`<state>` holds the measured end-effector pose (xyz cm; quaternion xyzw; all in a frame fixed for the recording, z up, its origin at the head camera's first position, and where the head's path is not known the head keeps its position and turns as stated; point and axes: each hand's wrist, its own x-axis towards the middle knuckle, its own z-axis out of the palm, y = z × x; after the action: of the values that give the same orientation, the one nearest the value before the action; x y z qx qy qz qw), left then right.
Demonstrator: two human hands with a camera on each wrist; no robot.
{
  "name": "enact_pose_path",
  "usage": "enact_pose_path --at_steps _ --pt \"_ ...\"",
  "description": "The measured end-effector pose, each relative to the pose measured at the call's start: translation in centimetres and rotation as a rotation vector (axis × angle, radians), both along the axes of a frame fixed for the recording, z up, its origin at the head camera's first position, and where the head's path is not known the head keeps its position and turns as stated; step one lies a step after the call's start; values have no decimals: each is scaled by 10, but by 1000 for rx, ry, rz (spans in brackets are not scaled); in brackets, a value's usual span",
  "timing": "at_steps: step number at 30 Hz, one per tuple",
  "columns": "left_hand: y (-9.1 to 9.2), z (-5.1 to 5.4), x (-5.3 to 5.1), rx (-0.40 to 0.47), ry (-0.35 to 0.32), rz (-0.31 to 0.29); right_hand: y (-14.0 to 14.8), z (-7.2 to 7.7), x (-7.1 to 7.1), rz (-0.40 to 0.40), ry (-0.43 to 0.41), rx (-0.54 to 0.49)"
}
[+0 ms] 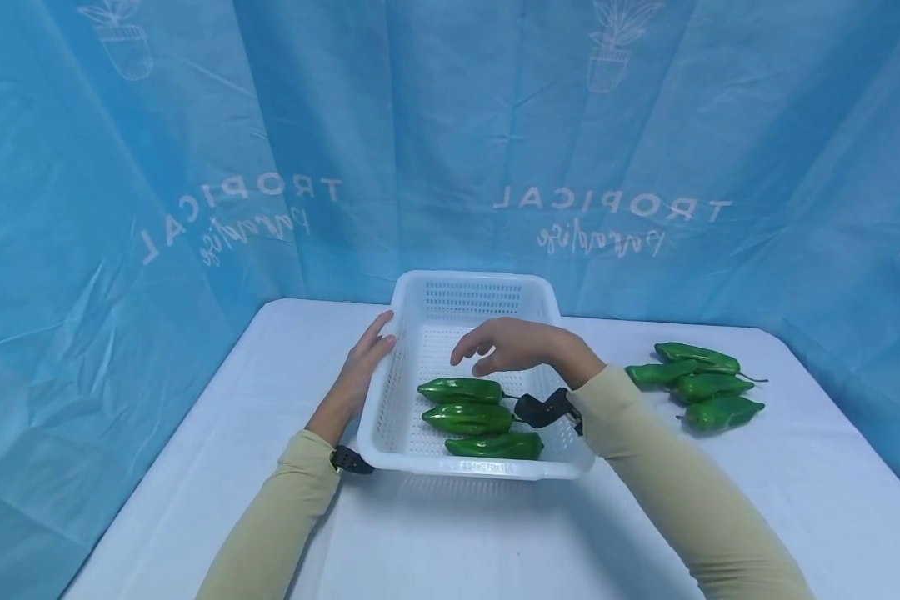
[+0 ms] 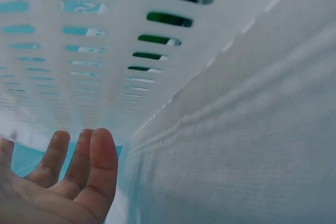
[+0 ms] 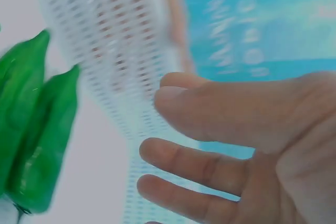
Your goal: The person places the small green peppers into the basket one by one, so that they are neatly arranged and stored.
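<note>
A white perforated plastic basket (image 1: pixel 465 465) stands on the table with three green peppers lying side by side in it: a rear pepper (image 1: pixel 461 389), a middle pepper (image 1: pixel 467 418) and a front pepper (image 1: pixel 494 446). Against the basket's left wall rests my left hand (image 1: pixel 362 365), its fingers extended; the left wrist view shows these fingers (image 2: pixel 103 166) beside the slotted wall. Over the basket, just behind the rear pepper, hovers my right hand (image 1: pixel 516 344). Its fingers bend loosely, and the right wrist view shows nothing held between thumb and fingers.
Several more green peppers (image 1: pixel 708 387) lie in a loose pile on the white-covered table (image 1: pixel 450 542), right of the basket. A blue printed curtain (image 1: pixel 450 150) hangs behind the table and along its sides. Each wrist carries a black strapped device.
</note>
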<state>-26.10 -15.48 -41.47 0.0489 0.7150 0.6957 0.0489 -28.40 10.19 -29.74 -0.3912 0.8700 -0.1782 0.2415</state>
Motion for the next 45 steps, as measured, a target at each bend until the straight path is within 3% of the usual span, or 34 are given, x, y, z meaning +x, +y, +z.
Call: enact_pose_path --at_steps 3,7,15,21,27,32,39,45 --pt "-1 0 -1 0 -5 4 18 17 13 -2 65 -71" --pt "-1 0 -2 12 -9 2 49 25 31 -52 137 -133" --pt "0 0 -1 28 -2 -15 122 18 70 -154 234 -90" --pt "-1 -1 0 14 -13 -11 181 4 86 -249 307 -97" --pt "-1 -1 0 -3 -29 6 224 -9 90 -338 305 -145" --pt "-1 0 0 15 -19 1 242 -18 88 -373 335 -152" --pt "0 -1 1 39 -22 -14 249 -33 79 -473 325 -54" --pt "-1 0 0 56 -14 -16 255 -46 65 -513 387 30"
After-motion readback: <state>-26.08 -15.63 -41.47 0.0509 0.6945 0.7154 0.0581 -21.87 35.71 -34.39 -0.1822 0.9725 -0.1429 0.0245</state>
